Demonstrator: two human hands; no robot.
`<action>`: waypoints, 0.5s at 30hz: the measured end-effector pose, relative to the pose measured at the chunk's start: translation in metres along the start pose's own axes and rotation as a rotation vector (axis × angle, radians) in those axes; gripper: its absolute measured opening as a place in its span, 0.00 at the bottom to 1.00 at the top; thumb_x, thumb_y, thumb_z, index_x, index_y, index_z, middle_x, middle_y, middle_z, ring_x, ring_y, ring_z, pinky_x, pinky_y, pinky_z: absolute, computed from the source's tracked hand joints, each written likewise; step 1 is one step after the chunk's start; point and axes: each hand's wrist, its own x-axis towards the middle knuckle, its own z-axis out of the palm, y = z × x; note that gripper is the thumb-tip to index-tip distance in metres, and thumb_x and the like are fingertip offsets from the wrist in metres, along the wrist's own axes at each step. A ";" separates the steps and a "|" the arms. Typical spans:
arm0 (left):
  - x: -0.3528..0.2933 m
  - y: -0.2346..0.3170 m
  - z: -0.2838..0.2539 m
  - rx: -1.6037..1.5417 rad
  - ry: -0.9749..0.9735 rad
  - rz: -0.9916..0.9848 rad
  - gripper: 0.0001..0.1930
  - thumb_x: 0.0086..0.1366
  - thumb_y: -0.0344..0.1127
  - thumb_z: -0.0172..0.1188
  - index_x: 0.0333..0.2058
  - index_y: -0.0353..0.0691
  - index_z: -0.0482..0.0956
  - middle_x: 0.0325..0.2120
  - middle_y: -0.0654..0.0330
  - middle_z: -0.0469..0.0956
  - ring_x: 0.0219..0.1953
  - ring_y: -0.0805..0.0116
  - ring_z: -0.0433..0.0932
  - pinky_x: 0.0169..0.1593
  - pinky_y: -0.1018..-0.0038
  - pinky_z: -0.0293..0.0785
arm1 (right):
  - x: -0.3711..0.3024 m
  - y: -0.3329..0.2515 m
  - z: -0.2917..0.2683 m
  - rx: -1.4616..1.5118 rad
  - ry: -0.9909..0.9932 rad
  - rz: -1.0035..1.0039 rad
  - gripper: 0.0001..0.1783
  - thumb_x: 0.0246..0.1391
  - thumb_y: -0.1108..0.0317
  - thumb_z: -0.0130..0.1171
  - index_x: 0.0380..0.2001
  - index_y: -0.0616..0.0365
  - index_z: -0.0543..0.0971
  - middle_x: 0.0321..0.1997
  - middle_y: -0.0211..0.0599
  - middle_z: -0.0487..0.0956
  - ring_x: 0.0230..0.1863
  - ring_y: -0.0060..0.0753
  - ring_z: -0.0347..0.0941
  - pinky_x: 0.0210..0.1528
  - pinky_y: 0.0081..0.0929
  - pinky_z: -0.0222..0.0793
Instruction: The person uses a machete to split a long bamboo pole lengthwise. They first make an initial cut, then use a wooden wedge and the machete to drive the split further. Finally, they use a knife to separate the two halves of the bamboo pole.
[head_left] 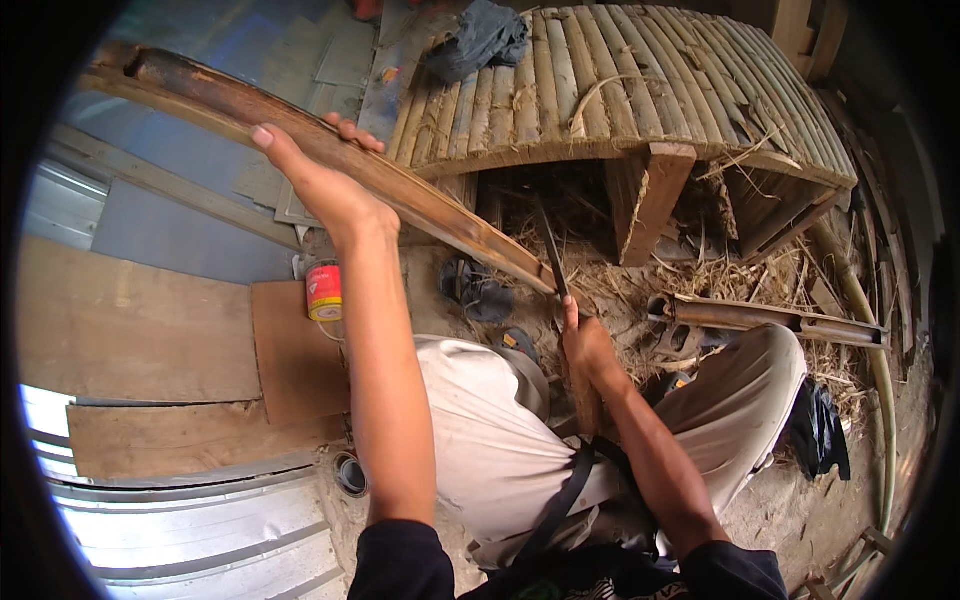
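Note:
A long split bamboo pole [425, 190], brown and hollowed like a trough, slants from the far left down to the middle. My left hand [335, 195] grips it from above, thumb stretched along the near side and fingertips over the far edge. In my right hand [592, 355] is a long knife [552, 245], its dark narrow blade pointing away from me. The blade lies against the pole's near end, by my right thumb. A brown, handle-like length runs below that hand toward my lap. My fingers partly hide the grip.
An arched bamboo-slat bench [620, 80] stands ahead, with a dark plastic bag [485, 40] on top. Shavings [690, 280] and another split bamboo piece [770, 318] lie to the right. A red paint can [323, 290], wooden boards [140, 320] and metal sheeting [200, 545] are left.

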 end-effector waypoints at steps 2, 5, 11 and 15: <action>-0.010 -0.002 -0.003 -0.074 -0.133 0.077 0.42 0.61 0.80 0.37 0.37 0.38 0.68 0.24 0.59 0.69 0.25 0.68 0.69 0.34 0.73 0.70 | -0.002 -0.002 -0.001 -0.063 0.113 -0.074 0.51 0.63 0.29 0.36 0.15 0.73 0.77 0.18 0.64 0.76 0.27 0.57 0.80 0.34 0.49 0.73; 0.005 -0.003 -0.022 -0.150 -0.240 -0.058 0.48 0.56 0.86 0.35 0.38 0.37 0.70 0.26 0.57 0.71 0.28 0.63 0.71 0.37 0.68 0.72 | -0.011 -0.001 -0.020 0.048 -0.048 0.156 0.48 0.66 0.34 0.38 0.14 0.71 0.77 0.14 0.57 0.74 0.24 0.54 0.79 0.32 0.47 0.73; 0.047 -0.020 -0.072 -0.282 -0.275 -0.149 0.54 0.49 0.90 0.32 0.40 0.37 0.72 0.30 0.54 0.73 0.32 0.58 0.71 0.41 0.62 0.71 | -0.028 -0.010 -0.040 -0.159 0.036 -0.212 0.41 0.66 0.40 0.45 0.20 0.72 0.79 0.20 0.67 0.74 0.31 0.68 0.77 0.36 0.50 0.73; 0.052 -0.026 -0.088 -0.273 -0.271 -0.128 0.54 0.49 0.90 0.32 0.40 0.37 0.72 0.29 0.54 0.72 0.33 0.58 0.71 0.42 0.62 0.70 | -0.035 -0.008 -0.033 -0.242 0.006 -0.470 0.31 0.65 0.49 0.53 0.22 0.69 0.78 0.17 0.58 0.74 0.23 0.62 0.72 0.28 0.49 0.67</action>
